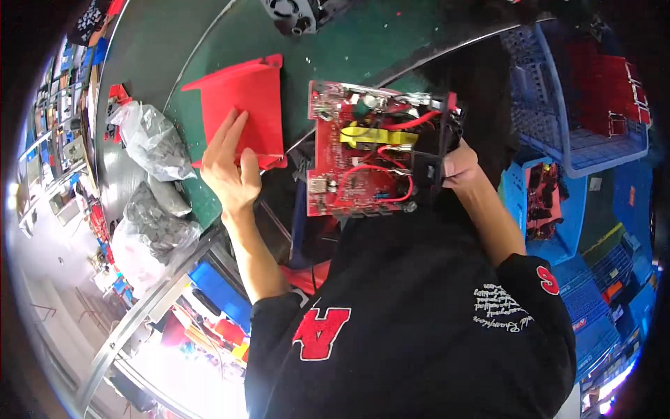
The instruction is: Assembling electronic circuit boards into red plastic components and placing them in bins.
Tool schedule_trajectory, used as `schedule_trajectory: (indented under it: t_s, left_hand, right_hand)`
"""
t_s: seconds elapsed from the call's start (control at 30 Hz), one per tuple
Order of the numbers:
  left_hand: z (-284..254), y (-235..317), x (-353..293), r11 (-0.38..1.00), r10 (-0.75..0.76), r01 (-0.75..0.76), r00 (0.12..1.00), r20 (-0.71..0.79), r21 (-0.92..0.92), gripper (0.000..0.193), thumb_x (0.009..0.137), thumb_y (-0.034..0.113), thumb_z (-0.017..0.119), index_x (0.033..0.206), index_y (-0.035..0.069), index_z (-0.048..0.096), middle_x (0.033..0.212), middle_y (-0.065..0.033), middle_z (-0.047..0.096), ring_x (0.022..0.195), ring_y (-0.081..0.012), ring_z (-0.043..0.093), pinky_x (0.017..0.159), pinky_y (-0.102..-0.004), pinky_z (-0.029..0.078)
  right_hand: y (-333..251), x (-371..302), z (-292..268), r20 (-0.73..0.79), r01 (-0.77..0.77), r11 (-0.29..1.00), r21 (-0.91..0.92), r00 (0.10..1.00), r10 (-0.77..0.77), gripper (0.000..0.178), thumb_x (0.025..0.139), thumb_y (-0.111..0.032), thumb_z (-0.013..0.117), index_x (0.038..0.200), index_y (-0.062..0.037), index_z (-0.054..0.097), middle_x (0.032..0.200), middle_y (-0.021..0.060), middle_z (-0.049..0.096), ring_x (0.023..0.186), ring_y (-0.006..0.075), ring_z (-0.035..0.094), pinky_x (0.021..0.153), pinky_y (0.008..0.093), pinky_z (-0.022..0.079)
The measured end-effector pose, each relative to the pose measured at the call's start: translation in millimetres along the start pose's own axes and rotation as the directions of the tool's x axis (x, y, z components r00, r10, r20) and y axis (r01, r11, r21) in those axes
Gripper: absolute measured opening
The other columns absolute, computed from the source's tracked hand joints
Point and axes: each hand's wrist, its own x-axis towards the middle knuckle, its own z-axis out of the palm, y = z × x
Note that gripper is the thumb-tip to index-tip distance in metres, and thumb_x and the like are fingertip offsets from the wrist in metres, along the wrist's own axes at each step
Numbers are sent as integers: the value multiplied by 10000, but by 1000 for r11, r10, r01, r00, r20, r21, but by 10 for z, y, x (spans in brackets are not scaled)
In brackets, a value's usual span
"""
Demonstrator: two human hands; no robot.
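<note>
Desk (230, 42), green, ran under most of the work, with small bits scattered on it. Blue-grey crate (604, 159) stood off to the right with red parts (606, 91) in it; below it a smaller blue bin (515, 202) held more red and black pieces. Board (349, 157), red, was held up in front of the torso, right of the shell, component side showing, with a black end panel (440, 143) at its right end. Shell (259, 105), red with flanged edges, lay on the desk to the left, clear of the board. Two plastic bags (150, 136) (150, 230) of dark pieces sat further left; a fan unit (289, 10) was near the top edge. Left hand (227, 171) reached over the shell, grip spread, thumb away from the fingers; couldn't tell if the fingertips pressed on it. Right hand (460, 164) pinched the end panel, thumb in view, fingers mostly hidden. Progress, judged as partway: yellow part (377, 136) and red wires (373, 167) were in place on the board, end panel seemingly on; board and shell not yet joined. Couldn't check wire ends or fasteners, too small.
</note>
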Motion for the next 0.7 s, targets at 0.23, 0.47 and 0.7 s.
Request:
schedule_trajectory:
  t_s: [0.23, 0.47, 0.7]
  left_hand:
    - [-7, 4, 10, 993, -97, 100, 995, 39, -71, 509, 692, 184, 510, 1143, 24, 683, 1208, -233, 632, 1104, -361, 635, 943, -383, 497]
    - [31, -76, 29, 994, 19, -18, 1000, 16, -107, 507, 688, 191, 517, 1137, 35, 693, 1184, -224, 648, 1058, -339, 662, 875, -362, 527]
    - [73, -120, 2, 994, 52, -56, 998, -37, -98, 493, 696, 206, 521, 1121, 32, 702, 1158, -223, 661, 1057, -336, 666, 844, -348, 533]
  right_hand:
    - [43, 130, 402, -95, 63, 980, -187, 992, -82, 842, 561, -66, 705, 1355, 44, 445, 1265, 155, 596, 1126, 289, 615, 1002, 418, 479]
    - [161, 307, 336, 72, 316, 879, -357, 947, -312, 782, 722, -87, 737, 1415, 2, 387, 1301, 111, 560, 1184, 218, 557, 1033, 388, 428]
    - [189, 418, 454, 103, 296, 855, -427, 955, -279, 903, 721, -90, 775, 1477, -28, 286, 1352, 83, 501, 1239, 200, 504, 1053, 375, 408]
